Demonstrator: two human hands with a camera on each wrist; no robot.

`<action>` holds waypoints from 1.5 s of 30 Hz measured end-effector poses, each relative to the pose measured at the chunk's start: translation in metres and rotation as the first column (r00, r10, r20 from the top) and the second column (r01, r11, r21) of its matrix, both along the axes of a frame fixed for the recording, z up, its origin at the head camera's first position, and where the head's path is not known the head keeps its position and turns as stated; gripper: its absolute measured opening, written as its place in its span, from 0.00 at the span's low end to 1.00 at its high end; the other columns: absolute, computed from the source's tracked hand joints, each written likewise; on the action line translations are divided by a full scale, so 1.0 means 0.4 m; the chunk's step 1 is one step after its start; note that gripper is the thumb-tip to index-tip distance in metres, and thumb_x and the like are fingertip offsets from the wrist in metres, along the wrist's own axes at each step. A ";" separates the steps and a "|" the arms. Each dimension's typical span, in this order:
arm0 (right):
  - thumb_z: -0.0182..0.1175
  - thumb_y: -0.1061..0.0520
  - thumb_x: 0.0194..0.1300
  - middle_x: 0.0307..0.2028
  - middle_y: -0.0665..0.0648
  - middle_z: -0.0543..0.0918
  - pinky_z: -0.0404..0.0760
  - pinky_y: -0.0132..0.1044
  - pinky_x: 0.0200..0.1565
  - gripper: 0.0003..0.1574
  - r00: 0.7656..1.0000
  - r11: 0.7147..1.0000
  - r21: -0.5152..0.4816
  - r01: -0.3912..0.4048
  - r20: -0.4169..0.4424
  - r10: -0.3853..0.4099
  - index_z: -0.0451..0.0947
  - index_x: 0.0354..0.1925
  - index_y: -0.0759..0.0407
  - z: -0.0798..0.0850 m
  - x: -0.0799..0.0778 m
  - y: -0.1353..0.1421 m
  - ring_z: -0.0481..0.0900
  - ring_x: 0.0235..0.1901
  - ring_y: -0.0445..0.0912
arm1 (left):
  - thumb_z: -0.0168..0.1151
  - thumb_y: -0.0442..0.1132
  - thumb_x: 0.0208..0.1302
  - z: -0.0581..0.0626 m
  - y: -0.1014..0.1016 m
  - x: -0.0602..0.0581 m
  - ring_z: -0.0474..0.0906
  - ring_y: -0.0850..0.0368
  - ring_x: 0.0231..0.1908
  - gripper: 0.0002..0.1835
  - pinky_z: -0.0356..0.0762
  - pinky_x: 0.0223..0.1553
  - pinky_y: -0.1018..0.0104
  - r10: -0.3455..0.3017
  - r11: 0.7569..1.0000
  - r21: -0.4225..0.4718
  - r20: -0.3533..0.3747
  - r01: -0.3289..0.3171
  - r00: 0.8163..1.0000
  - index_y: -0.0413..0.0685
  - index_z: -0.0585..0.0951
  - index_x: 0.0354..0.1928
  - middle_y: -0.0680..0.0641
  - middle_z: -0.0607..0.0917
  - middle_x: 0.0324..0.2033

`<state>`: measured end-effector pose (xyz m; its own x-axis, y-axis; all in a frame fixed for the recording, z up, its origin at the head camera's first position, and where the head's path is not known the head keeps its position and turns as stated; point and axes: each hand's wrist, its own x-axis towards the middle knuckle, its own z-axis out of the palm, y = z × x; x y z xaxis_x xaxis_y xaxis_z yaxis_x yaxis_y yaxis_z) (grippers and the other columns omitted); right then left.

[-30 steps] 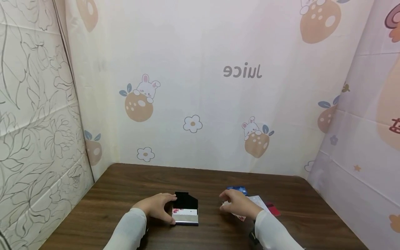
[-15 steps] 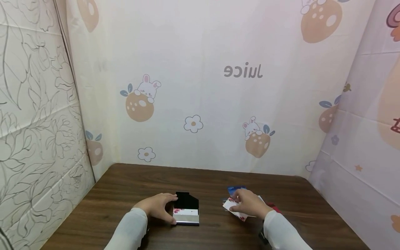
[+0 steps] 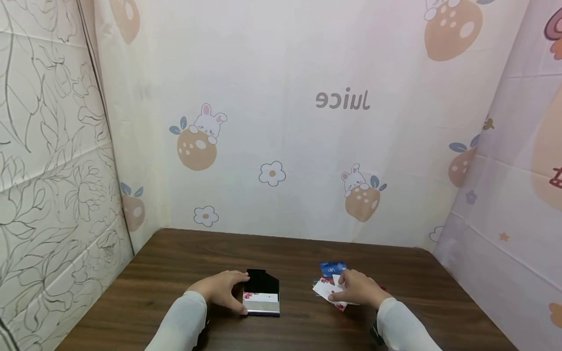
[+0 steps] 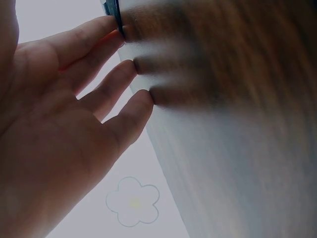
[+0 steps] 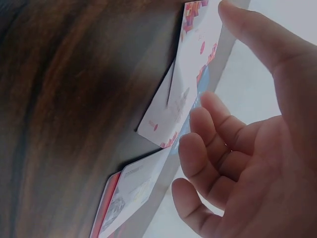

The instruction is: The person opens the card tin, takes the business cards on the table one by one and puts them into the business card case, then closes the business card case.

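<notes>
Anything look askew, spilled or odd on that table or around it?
The cards by the right hand look askew, overlapping at different angles rather than squared up. The lettering on the backdrop also looks odd: "Juice" reads backwards. No spill or damage shows.

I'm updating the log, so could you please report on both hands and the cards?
Left hand at the open card case. Right hand over loose white cards. Blue card just beyond them; nothing seen blocking either hand.
</notes>
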<state>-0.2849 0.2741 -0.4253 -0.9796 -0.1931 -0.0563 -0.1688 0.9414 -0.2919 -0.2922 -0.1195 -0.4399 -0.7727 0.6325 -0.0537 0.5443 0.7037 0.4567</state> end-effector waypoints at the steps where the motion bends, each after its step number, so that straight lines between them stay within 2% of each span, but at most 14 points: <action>1: 0.70 0.34 0.42 0.32 0.54 0.79 0.79 0.51 0.36 0.36 1.000 1.000 0.003 0.004 0.004 -0.004 0.76 0.38 0.60 -0.001 0.001 0.001 0.72 0.30 0.45 | 0.69 0.62 0.40 0.000 0.000 0.000 0.60 0.45 0.62 0.48 0.62 0.61 0.41 0.002 1.000 0.000 0.002 -0.002 1.000 0.45 0.69 0.63 0.42 0.69 0.63; 16: 0.70 0.34 0.41 0.30 0.54 0.78 0.79 0.48 0.34 0.36 0.998 1.000 0.017 0.012 0.067 -0.013 0.76 0.37 0.60 -0.015 -0.004 0.009 0.71 0.28 0.45 | 0.70 0.62 0.40 -0.001 0.000 0.001 0.60 0.44 0.63 0.48 0.61 0.61 0.40 0.018 1.000 0.006 0.023 -0.018 1.000 0.46 0.69 0.64 0.43 0.68 0.64; 21: 0.71 0.35 0.41 0.28 0.53 0.78 0.78 0.45 0.32 0.35 0.998 1.000 0.003 0.005 0.061 -0.006 0.76 0.36 0.60 -0.016 -0.003 0.009 0.71 0.27 0.45 | 0.69 0.63 0.40 0.000 0.000 0.000 0.60 0.45 0.62 0.48 0.61 0.61 0.41 0.017 1.000 -0.001 0.021 -0.017 1.000 0.46 0.69 0.64 0.43 0.69 0.64; 30: 0.71 0.35 0.40 0.31 0.55 0.79 0.79 0.49 0.36 0.38 0.998 1.000 -0.008 0.016 0.055 -0.016 0.76 0.38 0.62 -0.019 -0.004 0.009 0.72 0.29 0.46 | 0.69 0.62 0.41 -0.002 0.000 -0.002 0.59 0.44 0.63 0.48 0.61 0.61 0.40 0.016 1.000 -0.001 0.029 -0.016 0.999 0.47 0.68 0.64 0.43 0.68 0.64; 38: 0.71 0.38 0.43 0.29 0.53 0.79 0.77 0.46 0.36 0.33 0.998 0.999 -0.040 0.001 0.069 0.002 0.77 0.36 0.62 -0.023 -0.002 0.009 0.71 0.28 0.45 | 0.69 0.63 0.41 -0.002 -0.001 -0.001 0.60 0.45 0.62 0.48 0.62 0.61 0.42 0.006 1.000 -0.003 0.011 -0.006 1.000 0.45 0.69 0.64 0.43 0.69 0.64; 45: 0.72 0.42 0.42 0.27 0.53 0.76 0.76 0.43 0.32 0.31 0.999 0.995 -0.098 -0.029 0.037 0.033 0.74 0.34 0.62 -0.027 -0.004 0.010 0.70 0.27 0.45 | 0.70 0.62 0.41 0.002 -0.002 0.001 0.59 0.44 0.63 0.48 0.63 0.61 0.42 0.006 1.000 0.006 0.023 -0.006 1.000 0.45 0.68 0.64 0.42 0.68 0.64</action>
<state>-0.2864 0.2781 -0.4362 -0.9704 -0.2299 -0.0733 -0.1844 0.9026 -0.3889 -0.2917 -0.1204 -0.4392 -0.7749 0.6284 -0.0675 0.5296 0.7039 0.4733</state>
